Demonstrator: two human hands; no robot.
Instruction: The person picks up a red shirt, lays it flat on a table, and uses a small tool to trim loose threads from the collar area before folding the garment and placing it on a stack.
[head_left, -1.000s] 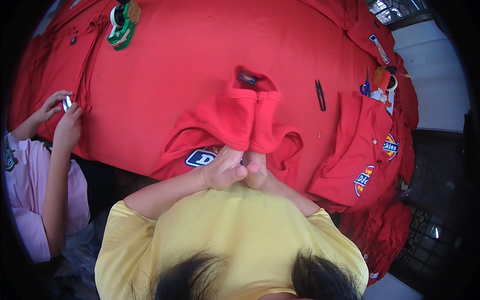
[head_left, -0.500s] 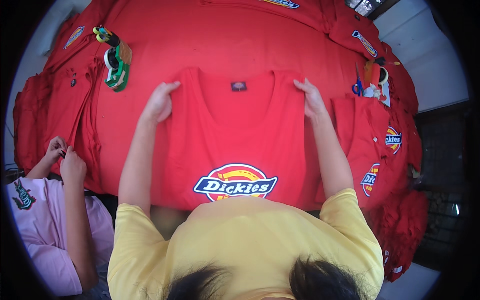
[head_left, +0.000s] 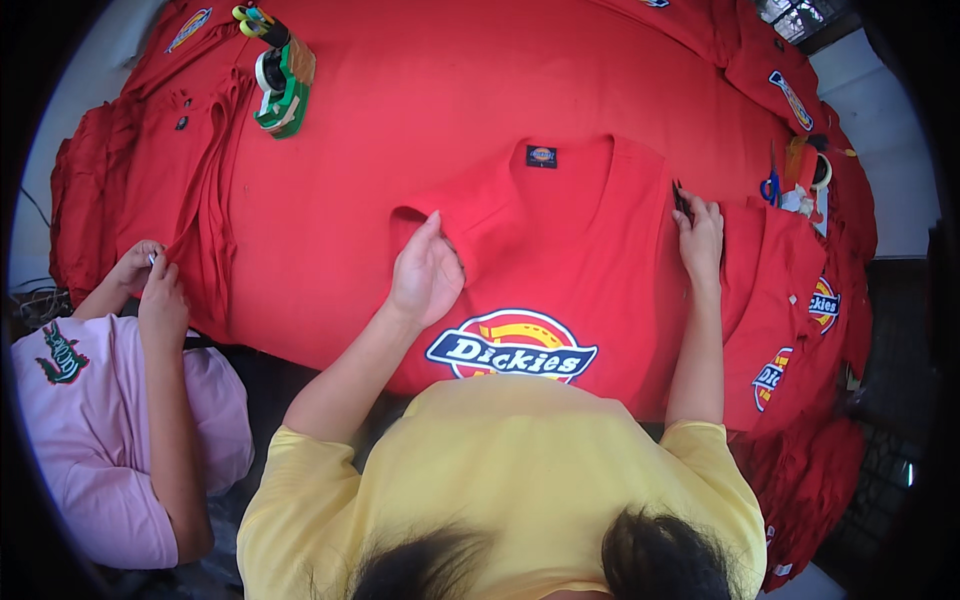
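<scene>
A red T-shirt with a large printed chest emblem lies spread in front of me, its lower end hidden behind my body. At its left sleeve, my left hand has its palm turned up and its fingers at the raised hem, which they seem to hold. My right hand rests by the shirt's right edge, closed round a small black pointed tool that looks like thread snips, mostly hidden by the fingers.
Folded red shirts lie close on the right, and another pile is on the left. A green tape dispenser with pens stands at the far left. Blue scissors lie far right. A co-worker's hands work at the left pile.
Both hands have left the shirt's shoulders. My left hand moved right and down to the sleeve, which is now lifted; my right hand now shows a black tool. The view has shifted.
</scene>
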